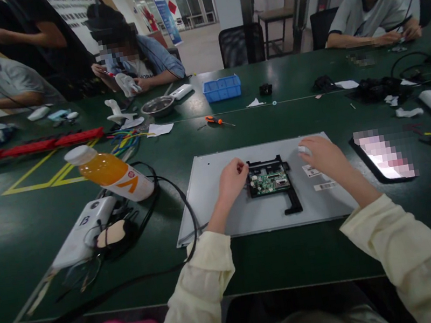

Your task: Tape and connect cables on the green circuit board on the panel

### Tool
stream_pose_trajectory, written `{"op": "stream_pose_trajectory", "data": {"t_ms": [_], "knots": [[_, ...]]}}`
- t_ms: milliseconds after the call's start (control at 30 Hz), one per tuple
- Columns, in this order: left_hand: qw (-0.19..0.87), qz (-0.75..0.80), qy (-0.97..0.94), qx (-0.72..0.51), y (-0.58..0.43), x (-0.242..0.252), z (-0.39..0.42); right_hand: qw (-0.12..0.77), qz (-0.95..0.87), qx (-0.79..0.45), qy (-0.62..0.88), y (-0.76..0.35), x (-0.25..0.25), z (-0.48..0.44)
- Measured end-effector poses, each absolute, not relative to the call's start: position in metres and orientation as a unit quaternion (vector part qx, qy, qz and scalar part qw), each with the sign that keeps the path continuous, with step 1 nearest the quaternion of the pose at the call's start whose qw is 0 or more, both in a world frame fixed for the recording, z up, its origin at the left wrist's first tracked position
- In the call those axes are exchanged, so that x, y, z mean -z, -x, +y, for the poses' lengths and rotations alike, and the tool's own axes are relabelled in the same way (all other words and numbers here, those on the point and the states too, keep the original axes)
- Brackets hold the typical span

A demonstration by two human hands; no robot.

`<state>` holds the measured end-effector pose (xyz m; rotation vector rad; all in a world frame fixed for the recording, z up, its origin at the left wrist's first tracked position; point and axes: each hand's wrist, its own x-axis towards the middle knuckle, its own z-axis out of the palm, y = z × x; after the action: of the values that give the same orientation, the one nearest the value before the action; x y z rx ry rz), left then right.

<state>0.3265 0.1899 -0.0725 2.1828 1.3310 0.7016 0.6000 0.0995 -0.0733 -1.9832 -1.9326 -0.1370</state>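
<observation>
A flat grey panel [224, 217] lies on the green table before me. On it sits a black frame [293, 198] around a green circuit board [270, 181]. At the frame's upper left corner is my left hand [234, 177], its fingers closed in a pinch; whatever they hold is too small to make out. My right hand [323, 154] is over the panel's upper right, fingers curled together round a small white piece [304, 151]. Labels [324, 186] show on the panel below that hand.
An orange drink bottle [113, 172] leans at the left by a white power bank [85, 231] and a black cable [192, 214]. A lit phone [384, 156] lies right of the panel. Beyond are a screwdriver [215, 120], a blue basket [222, 89] and other people.
</observation>
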Motion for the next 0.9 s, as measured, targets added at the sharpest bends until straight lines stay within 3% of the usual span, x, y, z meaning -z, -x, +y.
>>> {"op": "stream_pose_trajectory", "data": {"t_ms": [167,333,467,700,900], "knots": [[0.262,0.496,-0.783,-0.271,-0.326,0.072,0.192,0.071,-0.675,0.053,0.732,-0.598,0.068,0.106],[0.261,0.504,-0.772,-0.286,-0.327,0.068,0.192,0.04,-0.656,0.085,0.749,-0.598,0.07,0.106],[0.256,0.517,-0.756,-0.31,-0.327,0.067,0.191,0.064,-0.649,0.095,0.752,-0.594,0.068,0.105],[0.186,0.42,-0.83,-0.316,-0.329,0.067,0.181,0.199,-0.695,0.067,0.687,-0.56,0.057,0.113],[0.194,0.384,-0.872,-0.235,-0.333,0.066,0.168,0.152,-0.763,0.029,0.628,-0.531,0.054,0.122]]}}
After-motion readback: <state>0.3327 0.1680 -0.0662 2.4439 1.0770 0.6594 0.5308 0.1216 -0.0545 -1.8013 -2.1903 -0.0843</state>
